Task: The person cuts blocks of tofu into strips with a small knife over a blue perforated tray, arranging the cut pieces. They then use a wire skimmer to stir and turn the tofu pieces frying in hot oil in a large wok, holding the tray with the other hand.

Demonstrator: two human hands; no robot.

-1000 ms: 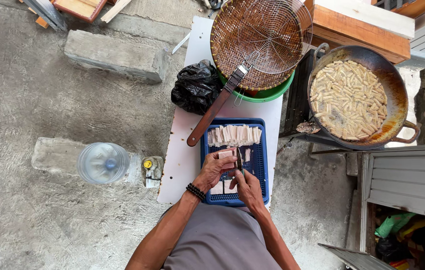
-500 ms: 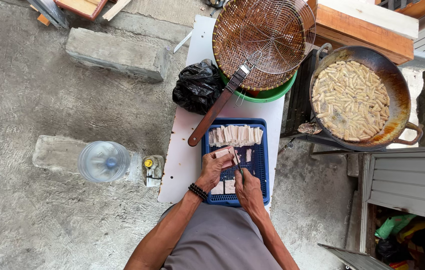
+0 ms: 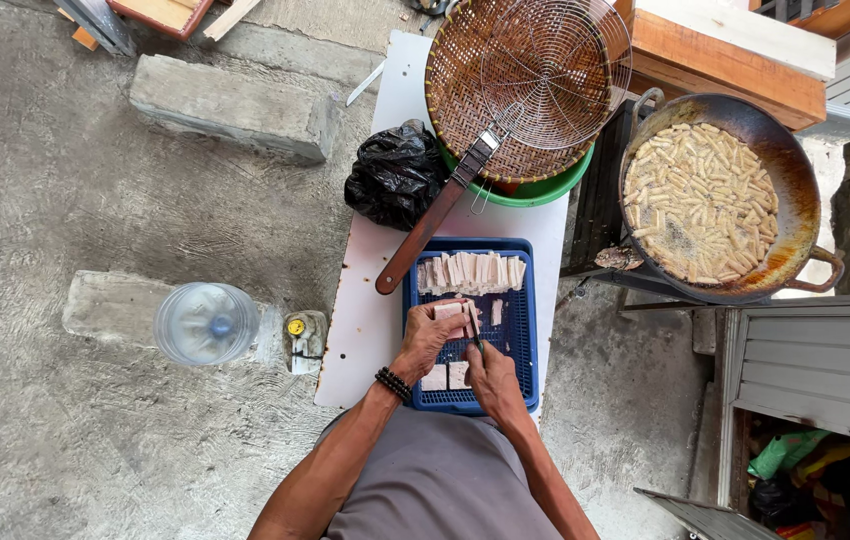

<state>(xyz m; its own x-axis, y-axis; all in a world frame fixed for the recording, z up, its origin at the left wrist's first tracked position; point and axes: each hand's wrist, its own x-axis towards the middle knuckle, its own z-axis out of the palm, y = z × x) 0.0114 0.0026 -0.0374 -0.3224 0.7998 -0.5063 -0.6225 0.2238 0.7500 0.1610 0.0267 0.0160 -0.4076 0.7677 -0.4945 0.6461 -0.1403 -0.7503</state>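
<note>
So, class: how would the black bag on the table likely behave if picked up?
The black bag is crumpled and glossy, so probably floppy thin plastic. It sits bulged, so it likely holds something and would sag. Resting in a slumped heap on the white table, it seems unlikely to roll.

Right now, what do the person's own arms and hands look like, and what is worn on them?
Both forearms are bare, with no sleeves or gloves showing. The left hand has a dark beaded bracelet at the wrist. The right hand wears nothing visible. A grey shirt covers the torso.
</note>
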